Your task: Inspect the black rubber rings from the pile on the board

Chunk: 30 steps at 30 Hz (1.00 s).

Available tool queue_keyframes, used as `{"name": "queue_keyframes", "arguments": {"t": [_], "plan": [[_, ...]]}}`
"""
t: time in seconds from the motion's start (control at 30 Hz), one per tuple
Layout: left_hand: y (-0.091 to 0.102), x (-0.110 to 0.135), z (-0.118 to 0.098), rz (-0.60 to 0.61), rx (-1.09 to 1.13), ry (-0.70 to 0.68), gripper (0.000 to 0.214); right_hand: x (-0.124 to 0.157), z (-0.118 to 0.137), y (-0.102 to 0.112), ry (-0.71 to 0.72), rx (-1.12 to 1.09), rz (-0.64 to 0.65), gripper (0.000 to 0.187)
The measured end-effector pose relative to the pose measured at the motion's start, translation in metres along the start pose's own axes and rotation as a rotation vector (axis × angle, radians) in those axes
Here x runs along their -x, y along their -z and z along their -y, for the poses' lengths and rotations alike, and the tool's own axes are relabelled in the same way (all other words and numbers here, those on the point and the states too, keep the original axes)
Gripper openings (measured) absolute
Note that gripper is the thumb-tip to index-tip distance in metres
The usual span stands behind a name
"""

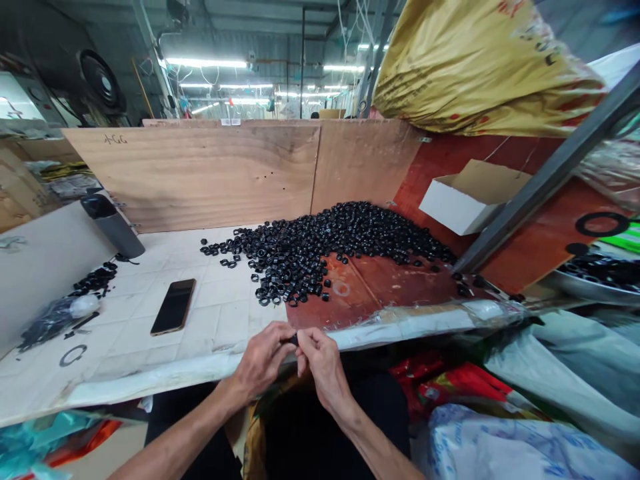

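Note:
Just over the table's padded front edge, my left hand (264,357) and my right hand (320,360) meet. Their fingertips pinch a small black ring-like part (293,340) between them, mostly covered by the fingers. Beyond the hands, a large pile of black plastic rings (345,230) spreads across the tabletop, tallest toward the back right and thinning out to the left. A few loose rings lie at the near side of the pile, closest to my fingers.
A smartphone (173,307) lies left of the pile; a dark grey bottle (113,227) leans behind it. Wooden boards (225,173) wall the back. An open white box (460,203) hangs at the right beside a metal post (550,173). Bags (530,440) fill the lower right.

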<state>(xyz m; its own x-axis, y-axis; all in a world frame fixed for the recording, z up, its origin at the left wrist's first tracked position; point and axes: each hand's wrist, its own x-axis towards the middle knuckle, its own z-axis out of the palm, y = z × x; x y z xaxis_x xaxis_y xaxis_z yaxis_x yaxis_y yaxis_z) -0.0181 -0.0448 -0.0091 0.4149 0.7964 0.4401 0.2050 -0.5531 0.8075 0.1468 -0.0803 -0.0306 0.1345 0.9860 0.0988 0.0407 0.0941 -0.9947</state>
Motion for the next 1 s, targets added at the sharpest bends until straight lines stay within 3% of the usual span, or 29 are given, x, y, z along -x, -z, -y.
{"name": "queue_keyframes", "arguments": {"t": [0.07,0.17,0.23,0.33,0.4,0.5,0.57,0.67,0.73,0.9,1.0], "plan": [[-0.005,0.017,-0.003,-0.022,0.03,0.047,0.014,0.014,-0.002,-0.001,-0.033,-0.004,0.039,0.037],[-0.01,0.035,-0.005,0.004,0.232,0.282,0.015,0.029,-0.005,0.004,0.192,0.107,0.072,0.025],[-0.013,0.043,-0.005,0.019,0.271,0.331,0.017,0.035,-0.008,0.007,0.25,0.133,0.086,0.024],[-0.017,0.052,-0.003,-0.018,0.12,0.195,0.017,0.041,-0.012,0.006,-0.01,0.034,0.123,0.036],[-0.019,0.056,-0.004,-0.042,0.086,0.192,0.017,0.044,-0.013,0.006,-0.111,0.0,0.138,0.039],[-0.023,0.058,-0.009,-0.041,0.259,0.38,0.017,0.046,-0.015,0.01,0.092,0.087,0.122,0.027],[-0.024,0.06,-0.011,-0.048,0.334,0.421,0.018,0.047,-0.016,0.013,0.179,0.101,0.118,0.023],[-0.025,0.064,-0.01,-0.069,0.212,0.306,0.018,0.051,-0.019,0.011,-0.032,-0.045,0.153,0.029],[-0.027,0.067,-0.009,-0.075,0.189,0.301,0.017,0.055,-0.02,0.01,-0.14,-0.107,0.154,0.03],[-0.035,0.07,-0.008,-0.042,0.445,0.474,0.02,0.063,-0.023,0.013,0.091,0.021,0.089,0.02],[-0.034,0.075,-0.008,-0.006,0.256,0.351,0.014,0.069,-0.025,0.013,-0.104,-0.151,0.126,0.018]]}}
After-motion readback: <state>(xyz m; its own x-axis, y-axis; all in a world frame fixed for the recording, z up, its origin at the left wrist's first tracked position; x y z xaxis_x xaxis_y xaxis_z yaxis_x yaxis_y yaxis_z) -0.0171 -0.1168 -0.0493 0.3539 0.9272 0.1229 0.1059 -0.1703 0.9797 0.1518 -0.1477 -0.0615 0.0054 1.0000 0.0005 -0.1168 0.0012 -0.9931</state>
